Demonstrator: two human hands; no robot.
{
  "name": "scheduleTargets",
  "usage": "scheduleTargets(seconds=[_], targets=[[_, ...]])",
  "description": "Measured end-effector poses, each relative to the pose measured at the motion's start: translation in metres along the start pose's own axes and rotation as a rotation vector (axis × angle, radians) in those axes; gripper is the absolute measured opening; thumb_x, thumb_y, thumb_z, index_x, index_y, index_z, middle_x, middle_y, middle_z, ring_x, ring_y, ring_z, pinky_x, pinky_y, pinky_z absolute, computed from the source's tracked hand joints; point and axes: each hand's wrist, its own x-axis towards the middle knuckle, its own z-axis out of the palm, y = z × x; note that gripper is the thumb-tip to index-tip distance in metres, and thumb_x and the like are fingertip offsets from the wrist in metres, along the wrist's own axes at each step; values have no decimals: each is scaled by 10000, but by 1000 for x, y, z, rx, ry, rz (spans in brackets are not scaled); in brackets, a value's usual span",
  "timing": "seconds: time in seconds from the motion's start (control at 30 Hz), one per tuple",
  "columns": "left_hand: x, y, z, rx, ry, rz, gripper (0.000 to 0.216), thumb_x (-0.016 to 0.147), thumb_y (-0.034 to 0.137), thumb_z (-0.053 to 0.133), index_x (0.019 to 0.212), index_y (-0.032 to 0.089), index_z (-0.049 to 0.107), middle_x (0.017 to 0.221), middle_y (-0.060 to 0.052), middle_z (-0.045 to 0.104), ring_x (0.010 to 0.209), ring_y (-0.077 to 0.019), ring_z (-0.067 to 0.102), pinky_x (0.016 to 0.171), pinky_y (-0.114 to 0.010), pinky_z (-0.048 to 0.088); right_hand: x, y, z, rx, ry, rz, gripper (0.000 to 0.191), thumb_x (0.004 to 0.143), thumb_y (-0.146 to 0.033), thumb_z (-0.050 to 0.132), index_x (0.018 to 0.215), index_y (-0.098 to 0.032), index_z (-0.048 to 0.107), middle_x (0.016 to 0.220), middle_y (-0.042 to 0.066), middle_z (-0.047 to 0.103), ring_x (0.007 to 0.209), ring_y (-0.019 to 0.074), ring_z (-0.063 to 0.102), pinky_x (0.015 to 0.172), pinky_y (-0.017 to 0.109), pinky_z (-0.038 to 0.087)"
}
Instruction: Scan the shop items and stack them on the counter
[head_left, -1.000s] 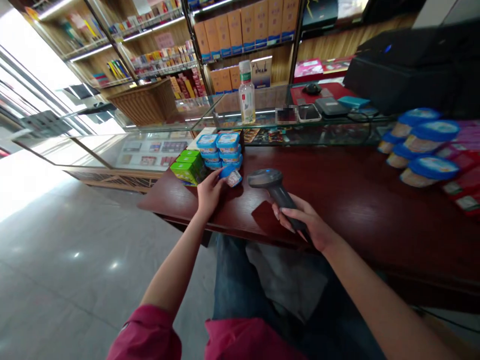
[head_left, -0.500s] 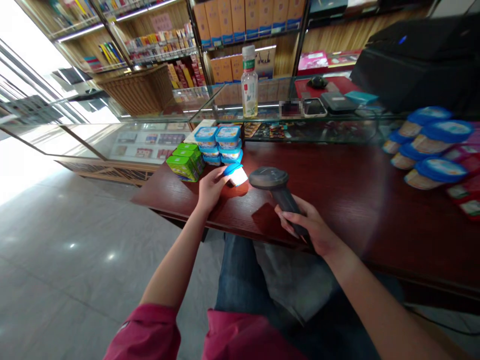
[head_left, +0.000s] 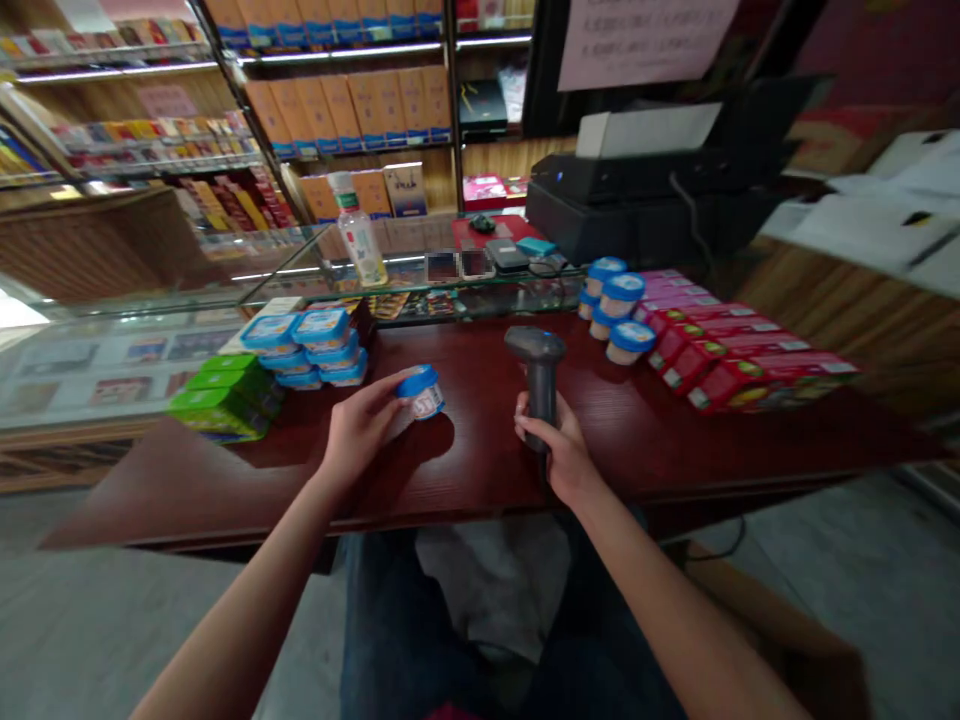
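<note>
My left hand [head_left: 364, 425] grips a small round tub [head_left: 424, 398] with a blue lid, tilted just above the brown desk [head_left: 480, 470]. My right hand [head_left: 559, 440] is wrapped round the handle of a dark grey barcode scanner [head_left: 537, 365], its head up and facing left towards the tub. Left of the tub stand stacked tubs with blue lids [head_left: 322, 345] and, beside them, several green boxes [head_left: 225, 398]. More round blue-lidded tubs [head_left: 619, 310] are stacked at the right.
Red and pink boxes [head_left: 739, 355] lie in a row on the right of the desk. Behind the desk is a glass counter [head_left: 409, 262] bearing a drink bottle [head_left: 358, 232] and phones. A black printer-like machine [head_left: 645, 190] stands behind at the right.
The view has swung to the right. The tub in my left hand has turned and its printed side now shows. The bright scanner light on it is gone, and the scanner is more upright.
</note>
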Motion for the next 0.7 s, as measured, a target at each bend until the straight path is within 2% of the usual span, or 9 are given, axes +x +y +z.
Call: scheduleTargets(seconds=[0.13, 0.23, 0.33, 0.43, 0.5, 0.57, 0.7], targets=[[53, 47, 69, -83, -94, 228, 359, 931, 282, 671, 1286, 271, 718, 1281, -20, 750, 1160, -251, 725, 1056, -393, 567, 11, -27, -57, -102, 224, -222, 393, 681, -185, 814, 1017, -241, 618, 836, -50, 594, 682, 107, 556, 658, 258, 480], [94, 86, 135, -144, -108, 356, 385, 921, 156, 649, 1290, 250, 706, 1306, -37, 738, 1193, -230, 709, 1074, -380, 553, 17, -40, -92, -158, 369, -312, 495, 642, -212, 834, 1061, -261, 574, 818, -70, 580, 620, 106, 553, 599, 263, 487], [127, 117, 202, -188, -83, 423, 395, 922, 82, 614, 1279, 227, 697, 1318, -59, 729, 1229, -220, 690, 1097, -379, 534, 20, -42, -110, -165, 470, -367, 500, 674, -237, 798, 1097, -276, 535, 819, -79, 557, 541, 91, 519, 514, 251, 452], [148, 135, 257, -192, -99, 521, 384, 934, 59, 593, 1279, 199, 689, 1341, -90, 713, 1278, -215, 659, 1128, -376, 507, 20, -40, -114, -152, 549, -414, 486, 723, -226, 751, 1144, -279, 516, 829, -75, 525, 520, 81, 489, 487, 243, 432], [157, 140, 283, -171, -119, 563, 386, 938, 53, 589, 1281, 201, 687, 1361, -97, 700, 1316, -217, 634, 1150, -385, 488, 20, -39, -113, -146, 583, -407, 496, 725, -221, 749, 1155, -279, 507, 845, -69, 529, 525, 82, 493, 486, 243, 439], [162, 142, 298, -142, -139, 575, 394, 935, 42, 585, 1275, 210, 692, 1368, -98, 696, 1343, -219, 614, 1163, -395, 475, 20, -39, -112, -138, 593, -381, 499, 717, -219, 754, 1145, -278, 504, 852, -65, 540, 523, 82, 497, 476, 240, 437], [163, 143, 308, -99, -186, 604, 394, 939, 28, 568, 1270, 199, 695, 1365, -102, 697, 1372, -214, 589, 1166, -380, 470, 21, -42, -111, -106, 590, -361, 487, 708, -206, 753, 1122, -274, 505, 841, -67, 549, 522, 78, 499, 475, 234, 439]])
